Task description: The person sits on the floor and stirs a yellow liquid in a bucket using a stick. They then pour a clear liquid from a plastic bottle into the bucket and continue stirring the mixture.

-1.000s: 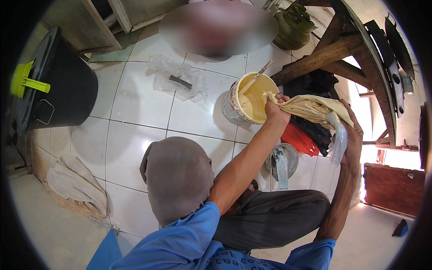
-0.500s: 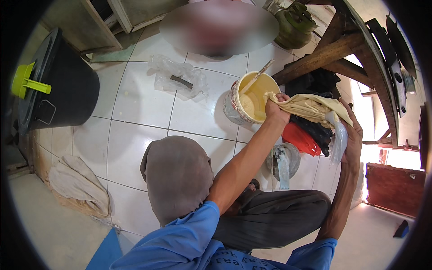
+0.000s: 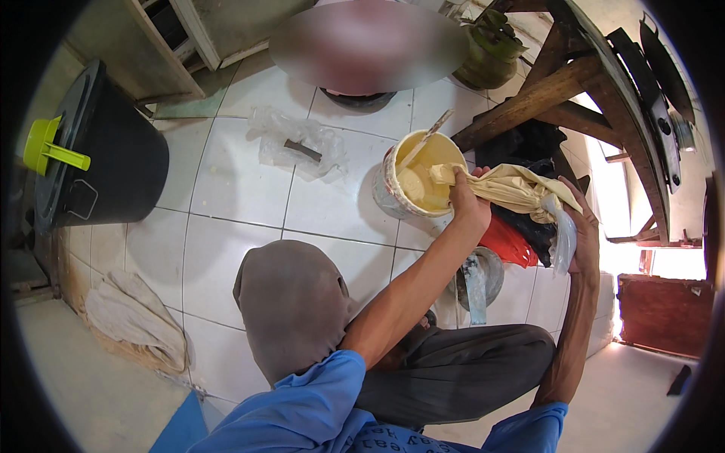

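White tiled floor (image 3: 234, 189) before me, pale bucket (image 3: 386, 190), crumpled clear plastic (image 3: 275, 149), black lidded bin (image 3: 121, 155); apparently a red bag (image 3: 510, 241)

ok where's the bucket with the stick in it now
In the head view, the bucket stands on the tiled floor just right of centre, beside the left hand and the cream bundle.

Free passage: over floor tiles (image 3: 325, 204) left of the bucket (image 3: 387, 189). Obstacles: stick (image 3: 432, 131) projecting past its rim; rightward, left hand (image 3: 465, 198), cloth bundle (image 3: 521, 190), wooden beam (image 3: 529, 106).
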`<action>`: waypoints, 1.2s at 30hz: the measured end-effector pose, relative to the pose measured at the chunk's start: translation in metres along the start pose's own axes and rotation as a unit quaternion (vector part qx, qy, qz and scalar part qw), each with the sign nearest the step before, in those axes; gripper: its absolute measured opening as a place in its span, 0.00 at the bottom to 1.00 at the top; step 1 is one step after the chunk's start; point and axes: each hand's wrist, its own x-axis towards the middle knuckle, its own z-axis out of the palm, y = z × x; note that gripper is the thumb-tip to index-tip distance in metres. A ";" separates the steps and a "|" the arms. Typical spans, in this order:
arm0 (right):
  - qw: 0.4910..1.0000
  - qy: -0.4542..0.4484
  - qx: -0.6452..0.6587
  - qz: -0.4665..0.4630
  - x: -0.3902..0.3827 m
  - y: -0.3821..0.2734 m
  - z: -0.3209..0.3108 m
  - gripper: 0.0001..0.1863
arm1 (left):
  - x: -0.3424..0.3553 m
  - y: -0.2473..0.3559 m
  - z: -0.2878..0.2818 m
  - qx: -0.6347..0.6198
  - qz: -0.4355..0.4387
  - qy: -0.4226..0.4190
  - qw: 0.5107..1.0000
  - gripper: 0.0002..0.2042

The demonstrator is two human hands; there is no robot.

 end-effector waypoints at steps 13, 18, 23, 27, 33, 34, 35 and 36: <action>1.000 0.027 -0.006 0.009 0.000 0.002 -0.011 0.25 | -0.012 0.014 -0.003 -0.089 -0.040 -0.071 0.993 0.33; 0.999 0.035 -0.011 0.016 0.003 -0.001 -0.011 0.23 | -0.003 0.015 -0.013 -0.054 -0.016 -0.124 0.991 0.31; 0.997 0.057 -0.039 0.024 -0.001 -0.003 -0.014 0.20 | 0.000 0.012 -0.021 -0.007 0.010 -0.129 0.992 0.24; 0.998 0.036 -0.054 0.008 -0.002 -0.002 -0.020 0.20 | 0.006 0.013 -0.029 -0.034 0.010 -0.133 0.990 0.24; 0.993 0.086 -0.078 -0.034 -0.003 -0.004 -0.005 0.22 | 0.005 0.012 -0.025 -0.074 -0.017 -0.098 0.992 0.16; 0.992 0.087 -0.087 -0.039 -0.003 -0.005 -0.006 0.22 | 0.004 0.011 -0.022 -0.090 -0.019 -0.118 0.989 0.15; 0.990 0.086 -0.099 -0.042 -0.004 -0.009 -0.007 0.22 | 0.004 0.011 -0.020 -0.106 -0.021 -0.138 0.985 0.14; 0.989 0.082 -0.115 -0.053 -0.003 -0.009 -0.010 0.22 | 0.004 0.011 -0.018 -0.121 -0.023 -0.158 0.980 0.13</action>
